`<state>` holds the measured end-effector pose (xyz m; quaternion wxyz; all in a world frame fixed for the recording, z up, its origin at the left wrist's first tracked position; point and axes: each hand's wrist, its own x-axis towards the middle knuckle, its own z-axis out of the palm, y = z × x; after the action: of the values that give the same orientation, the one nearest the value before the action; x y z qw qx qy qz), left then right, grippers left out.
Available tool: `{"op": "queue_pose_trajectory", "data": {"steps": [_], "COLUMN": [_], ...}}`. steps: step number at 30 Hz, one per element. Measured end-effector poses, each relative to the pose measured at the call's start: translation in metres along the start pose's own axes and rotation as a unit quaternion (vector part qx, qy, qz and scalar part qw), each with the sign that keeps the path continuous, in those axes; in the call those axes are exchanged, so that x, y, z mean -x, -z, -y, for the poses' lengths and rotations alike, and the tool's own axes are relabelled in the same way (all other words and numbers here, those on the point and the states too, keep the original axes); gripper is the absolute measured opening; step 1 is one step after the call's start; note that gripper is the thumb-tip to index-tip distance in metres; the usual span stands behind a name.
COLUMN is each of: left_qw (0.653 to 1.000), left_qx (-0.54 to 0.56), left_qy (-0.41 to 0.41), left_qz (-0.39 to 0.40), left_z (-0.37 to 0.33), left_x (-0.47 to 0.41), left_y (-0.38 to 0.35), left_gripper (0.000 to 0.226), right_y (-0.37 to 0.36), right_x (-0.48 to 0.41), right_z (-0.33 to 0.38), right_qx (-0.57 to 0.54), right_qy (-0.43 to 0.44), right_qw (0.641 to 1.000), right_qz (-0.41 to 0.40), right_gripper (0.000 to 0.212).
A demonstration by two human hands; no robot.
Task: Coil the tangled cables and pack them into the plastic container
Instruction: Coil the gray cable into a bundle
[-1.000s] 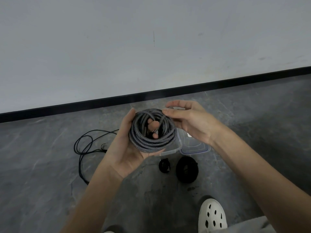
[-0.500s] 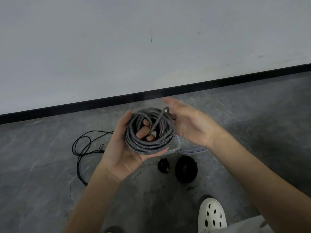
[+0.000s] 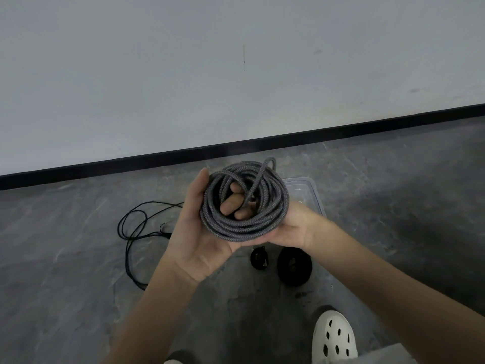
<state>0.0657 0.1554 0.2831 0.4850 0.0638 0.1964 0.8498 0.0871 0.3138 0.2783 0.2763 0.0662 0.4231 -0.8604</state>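
A coil of grey braided cable (image 3: 244, 227) is held up between both hands at the centre of the view. My left hand (image 3: 199, 240) grips it from the left, thumb along the coil's left side and fingertips showing through the middle. My right hand (image 3: 295, 224) wraps under the coil's lower right, its fingers hidden behind the coil. The cable's loose end (image 3: 258, 179) crosses the top right of the coil and dips into its centre. The clear plastic container (image 3: 313, 191) stands open on the floor behind the coil.
A thin black tangled cable (image 3: 131, 232) lies on the grey floor at left. A small black coil (image 3: 259, 258) and a larger black coil (image 3: 295, 267) lie below my hands. My white shoe (image 3: 334, 337) is at the bottom right. A wall with a black baseboard (image 3: 262, 143) stands behind.
My right hand let go of the loose end on top and moved down under the coil's right side. The loose end now runs into the coil's centre.
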Motion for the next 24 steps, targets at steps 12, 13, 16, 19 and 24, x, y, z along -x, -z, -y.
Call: {"op": "queue_pose_trajectory", "data": {"steps": [12,13,16,19,24], "left_qw": [0.997,0.997,0.996,0.992,0.963], "left_qx": [-0.045,-0.041,-0.043,-0.069,-0.068], "left_qy": [-0.006,0.0,0.025,0.039,-0.006], "left_qz": [-0.057,-0.059,-0.07,-0.102,-0.259], "left_z": [0.009,0.01,0.013,0.013,0.004], "left_x": [-0.002,-0.003,-0.003,-0.005,-0.006], "left_y": [0.0,-0.001,-0.004,-0.006,0.0], "left_gripper": [0.04,0.04,0.035,0.034,0.027], "right_y": [0.041,0.045,0.054,0.06,0.051], "right_x": [-0.012,-0.01,-0.004,0.001,0.005], "right_z": [-0.001,0.001,0.011,0.02,0.022], "right_qx": [0.04,0.032,0.012,0.058,0.178], "right_qy": [-0.054,-0.041,0.01,0.058,0.159], "right_qw": [0.94,0.933,0.912,0.885,0.858], "right_qz": [-0.336,-0.356,-0.409,-0.459,-0.455], "right_gripper": [0.045,0.044,0.018,0.017,0.022]}}
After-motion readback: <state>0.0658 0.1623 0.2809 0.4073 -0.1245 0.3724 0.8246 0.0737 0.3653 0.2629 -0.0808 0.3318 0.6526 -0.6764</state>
